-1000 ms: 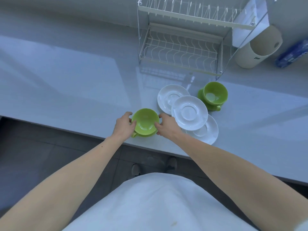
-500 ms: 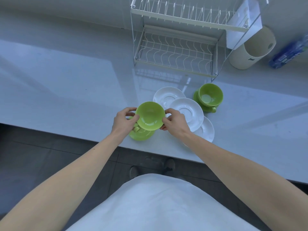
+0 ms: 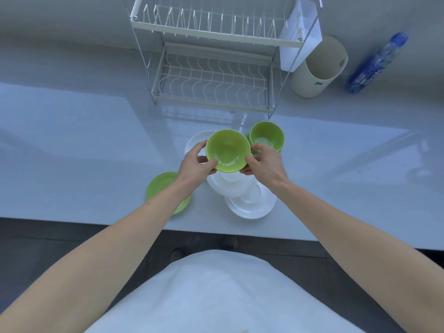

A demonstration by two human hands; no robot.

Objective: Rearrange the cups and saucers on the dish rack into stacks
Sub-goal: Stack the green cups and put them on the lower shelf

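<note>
I hold a green cup [image 3: 227,150] in the air above the white saucers, my left hand [image 3: 195,164] on its left side and my right hand [image 3: 263,162] on its right side. Below it lie overlapping white saucers [image 3: 249,203], partly hidden by the cup and my hands. A green saucer [image 3: 161,188] sits bare on the counter at the left, half covered by my left forearm. A second green cup [image 3: 266,135] stands on its green saucer just right of the held cup. The wire dish rack [image 3: 211,68] stands empty behind.
A beige cylindrical container [image 3: 319,68] stands right of the rack, with a white holder [image 3: 301,37] hung on the rack's side. A blue plastic bottle [image 3: 374,63] lies at the far right. The counter's front edge [image 3: 96,219] runs just below the saucers.
Both hands lifted the green cup off its green saucer and carried it up and to the right, over the white saucers. The green saucer stayed on the counter.
</note>
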